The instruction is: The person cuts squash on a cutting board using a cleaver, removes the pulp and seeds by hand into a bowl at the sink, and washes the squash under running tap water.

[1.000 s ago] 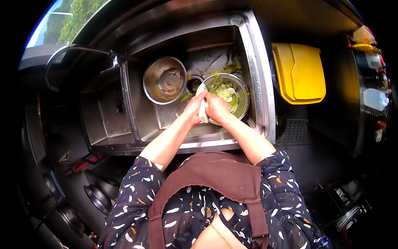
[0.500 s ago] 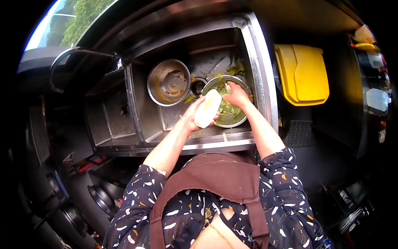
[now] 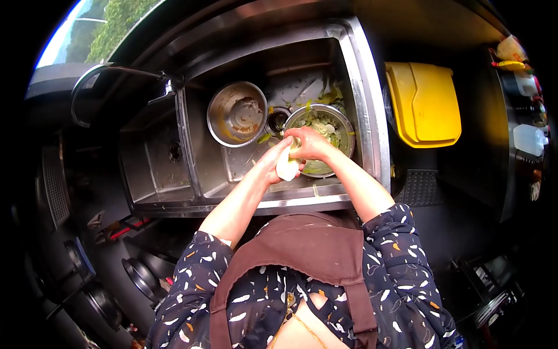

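Note:
My left hand (image 3: 273, 161) is wrapped round a pale, oblong piece of peeled vegetable (image 3: 286, 168), its kind unclear, and holds it above the near edge of the sink basin. My right hand (image 3: 313, 143) lies over the upper part of this piece with its fingers curled in. What those fingers grip is hidden. Just beyond my right hand stands a steel bowl (image 3: 352, 135) holding green peelings and whitish scraps (image 3: 324, 126). To the left of it, a second steel bowl (image 3: 216, 110) has brownish residue inside.
Between the bowls is the drain (image 3: 278, 120), with green scraps (image 3: 332, 96) scattered in the basin. A tap (image 3: 116, 71) arches over the left basin (image 3: 154, 168). Right of the sink stands a yellow lidded bin (image 3: 424, 104). Bottles (image 3: 528, 139) line a shelf at far right.
My right hand has come out of the bowl, moving left onto the pale piece in my left hand. The piece has turned and is now largely covered. More whitish scraps show in the bowl.

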Demonstrator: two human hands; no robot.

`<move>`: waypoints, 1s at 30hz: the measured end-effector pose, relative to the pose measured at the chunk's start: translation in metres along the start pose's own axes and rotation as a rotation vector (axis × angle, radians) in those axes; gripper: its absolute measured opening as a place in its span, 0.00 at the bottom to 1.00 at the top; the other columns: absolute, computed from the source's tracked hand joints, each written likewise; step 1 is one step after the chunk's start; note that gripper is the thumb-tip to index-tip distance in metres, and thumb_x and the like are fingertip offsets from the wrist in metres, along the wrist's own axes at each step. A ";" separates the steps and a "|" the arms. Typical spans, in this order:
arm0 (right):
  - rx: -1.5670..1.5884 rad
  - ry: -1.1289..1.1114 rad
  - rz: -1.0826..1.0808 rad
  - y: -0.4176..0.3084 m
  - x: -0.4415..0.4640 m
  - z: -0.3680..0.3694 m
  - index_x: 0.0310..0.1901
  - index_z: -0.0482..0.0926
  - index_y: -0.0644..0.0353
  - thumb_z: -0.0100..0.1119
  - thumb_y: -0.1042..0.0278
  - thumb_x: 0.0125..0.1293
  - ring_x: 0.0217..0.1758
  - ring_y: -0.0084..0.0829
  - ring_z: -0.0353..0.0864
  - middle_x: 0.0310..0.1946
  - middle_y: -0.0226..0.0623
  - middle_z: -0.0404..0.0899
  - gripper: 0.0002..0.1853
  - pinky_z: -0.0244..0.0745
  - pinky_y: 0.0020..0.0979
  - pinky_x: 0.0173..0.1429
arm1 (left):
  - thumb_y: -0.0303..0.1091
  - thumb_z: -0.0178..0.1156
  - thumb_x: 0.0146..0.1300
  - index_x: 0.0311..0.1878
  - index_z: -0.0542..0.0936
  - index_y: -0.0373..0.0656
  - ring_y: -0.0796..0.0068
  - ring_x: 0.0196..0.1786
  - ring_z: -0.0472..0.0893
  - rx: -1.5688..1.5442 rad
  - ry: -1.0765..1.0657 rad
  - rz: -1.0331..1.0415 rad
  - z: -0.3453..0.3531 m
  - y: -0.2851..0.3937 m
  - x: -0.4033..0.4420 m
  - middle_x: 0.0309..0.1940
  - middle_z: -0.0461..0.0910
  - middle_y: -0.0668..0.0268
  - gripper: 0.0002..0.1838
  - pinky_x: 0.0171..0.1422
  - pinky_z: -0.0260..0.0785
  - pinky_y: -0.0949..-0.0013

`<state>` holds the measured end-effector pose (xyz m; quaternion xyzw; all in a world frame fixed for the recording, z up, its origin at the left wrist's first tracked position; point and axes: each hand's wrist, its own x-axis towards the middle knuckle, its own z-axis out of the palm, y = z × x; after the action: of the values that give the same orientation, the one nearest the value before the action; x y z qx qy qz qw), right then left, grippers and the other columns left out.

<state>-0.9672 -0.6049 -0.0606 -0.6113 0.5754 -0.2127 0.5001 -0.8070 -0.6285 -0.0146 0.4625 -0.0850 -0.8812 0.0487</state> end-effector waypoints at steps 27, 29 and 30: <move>0.021 -0.033 -0.049 0.003 -0.008 -0.005 0.48 0.81 0.46 0.61 0.62 0.48 0.53 0.44 0.75 0.46 0.45 0.76 0.21 0.71 0.38 0.58 | 0.55 0.50 0.68 0.53 0.69 0.43 0.57 0.29 0.83 0.064 0.030 -0.042 -0.002 -0.009 -0.001 0.32 0.80 0.49 0.24 0.26 0.80 0.61; -0.010 0.022 -0.074 0.006 -0.007 -0.001 0.48 0.81 0.45 0.60 0.62 0.50 0.52 0.45 0.76 0.46 0.46 0.76 0.20 0.72 0.38 0.56 | 0.55 0.50 0.67 0.52 0.70 0.42 0.59 0.29 0.83 0.133 0.086 -0.058 -0.002 -0.010 0.000 0.31 0.80 0.50 0.25 0.26 0.80 0.61; -0.006 0.045 -0.074 0.009 -0.006 0.000 0.47 0.81 0.46 0.60 0.63 0.51 0.52 0.45 0.76 0.46 0.45 0.76 0.18 0.72 0.38 0.55 | 0.55 0.50 0.67 0.52 0.70 0.42 0.59 0.29 0.83 0.135 0.087 -0.057 -0.002 -0.010 0.001 0.31 0.80 0.50 0.25 0.26 0.80 0.61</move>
<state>-0.9726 -0.5981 -0.0664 -0.6289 0.5639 -0.2430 0.4770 -0.8061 -0.6196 -0.0188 0.5046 -0.1288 -0.8537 -0.0038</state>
